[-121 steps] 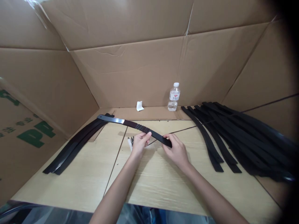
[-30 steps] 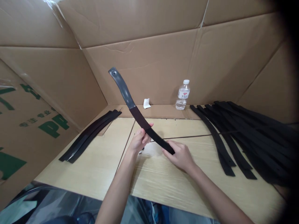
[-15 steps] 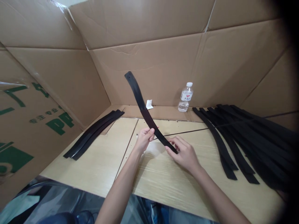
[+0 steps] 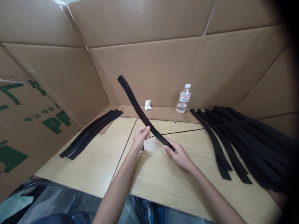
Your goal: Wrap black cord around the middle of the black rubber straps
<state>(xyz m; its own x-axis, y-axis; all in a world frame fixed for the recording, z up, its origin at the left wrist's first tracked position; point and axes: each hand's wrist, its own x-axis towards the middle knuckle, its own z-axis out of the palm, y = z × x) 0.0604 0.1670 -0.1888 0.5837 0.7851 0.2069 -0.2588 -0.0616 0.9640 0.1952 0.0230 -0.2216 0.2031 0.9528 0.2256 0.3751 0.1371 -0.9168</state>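
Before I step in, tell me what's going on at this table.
A person's left hand grips a curved black strip near its middle, while the right hand holds its near end. The far end is raised above the table. A small stack of strips lies on the left, a bigger pile on the right.

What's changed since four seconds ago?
The curved black strip has tilted, its far end rising; its bunched dark section now looks smooth. The left hand and right hand still hold it. The plastic bottle, white paper, left strips and right pile stayed put.
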